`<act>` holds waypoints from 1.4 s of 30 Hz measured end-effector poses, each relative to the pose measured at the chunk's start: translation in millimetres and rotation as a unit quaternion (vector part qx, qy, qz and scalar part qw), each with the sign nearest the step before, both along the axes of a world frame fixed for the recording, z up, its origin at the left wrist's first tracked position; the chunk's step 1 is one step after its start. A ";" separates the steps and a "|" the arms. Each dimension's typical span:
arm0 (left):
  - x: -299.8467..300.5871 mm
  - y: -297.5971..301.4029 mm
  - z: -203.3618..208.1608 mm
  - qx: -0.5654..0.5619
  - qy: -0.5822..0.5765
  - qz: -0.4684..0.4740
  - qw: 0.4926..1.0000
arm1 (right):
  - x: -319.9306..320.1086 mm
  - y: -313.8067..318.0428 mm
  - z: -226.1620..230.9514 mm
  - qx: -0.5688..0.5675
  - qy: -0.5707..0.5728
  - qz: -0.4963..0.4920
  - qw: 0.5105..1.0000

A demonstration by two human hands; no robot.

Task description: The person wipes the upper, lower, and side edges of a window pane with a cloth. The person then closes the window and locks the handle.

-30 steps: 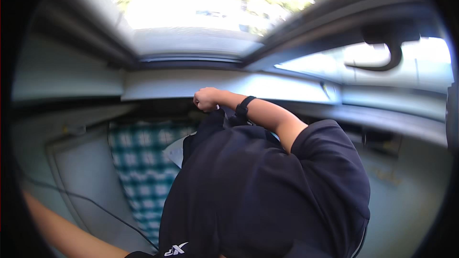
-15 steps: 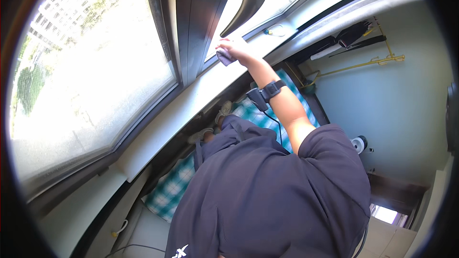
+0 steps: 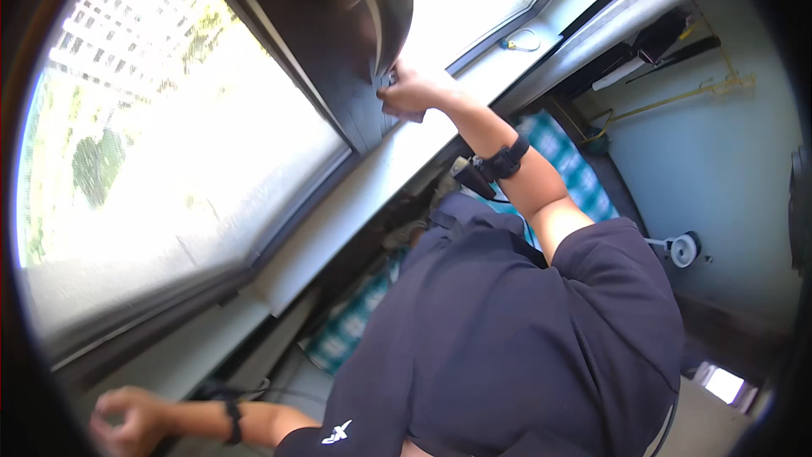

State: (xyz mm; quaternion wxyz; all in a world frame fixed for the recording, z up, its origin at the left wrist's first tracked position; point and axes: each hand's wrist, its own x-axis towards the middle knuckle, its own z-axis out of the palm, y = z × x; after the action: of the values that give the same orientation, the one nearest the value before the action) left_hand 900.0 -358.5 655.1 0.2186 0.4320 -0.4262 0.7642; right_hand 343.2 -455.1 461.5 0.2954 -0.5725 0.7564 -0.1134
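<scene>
My right hand [image 3: 410, 95] is closed against the dark window frame post [image 3: 342, 76], just under the lower tip of a dark curved window handle [image 3: 393, 0]. The grey-purple cloth seen in it earlier is now almost wholly covered by the fingers. A black band with a small black box [image 3: 474, 178] circles my right forearm. At the lower left, my left hand [image 3: 131, 423] hangs in the air with loosely curled fingers and nothing visible in it. It is somewhat blurred, and another black band sits at its wrist.
A white sill [image 3: 313, 245] runs below the bright window pane [image 3: 186, 152]. A small yellow-and-blue item with a loop [image 3: 516, 41] lies farther along it. Teal checked cloth [image 3: 571, 161] spreads below. On the right wall are a yellow rail [image 3: 677, 101] and a white round fixture [image 3: 681, 250].
My right hand has gone from hovering by the sill with the cloth showing to closing against the frame post. My left hand has come into sight at the lower left. The view has shifted.
</scene>
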 end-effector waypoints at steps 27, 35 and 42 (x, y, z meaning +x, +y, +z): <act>-392.9 -47.9 -10.5 0.588 0.391 -0.398 0.586 | -56.8 -5.1 5.7 -0.018 -0.091 0.266 0.959; -396.4 -52.6 33.0 0.646 0.283 -0.204 0.679 | -69.4 -4.7 -11.4 -0.064 -0.140 0.267 0.951; -412.8 -42.1 26.8 0.599 0.298 -0.240 0.703 | -64.2 -16.7 -41.4 -0.186 0.058 0.344 0.919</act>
State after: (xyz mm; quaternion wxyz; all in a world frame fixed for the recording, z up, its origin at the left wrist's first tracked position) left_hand 487.3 -400.6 682.0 0.2057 0.5600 -0.7962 0.1006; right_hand 279.0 -471.9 420.1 0.1601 -0.8475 0.4941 -0.1096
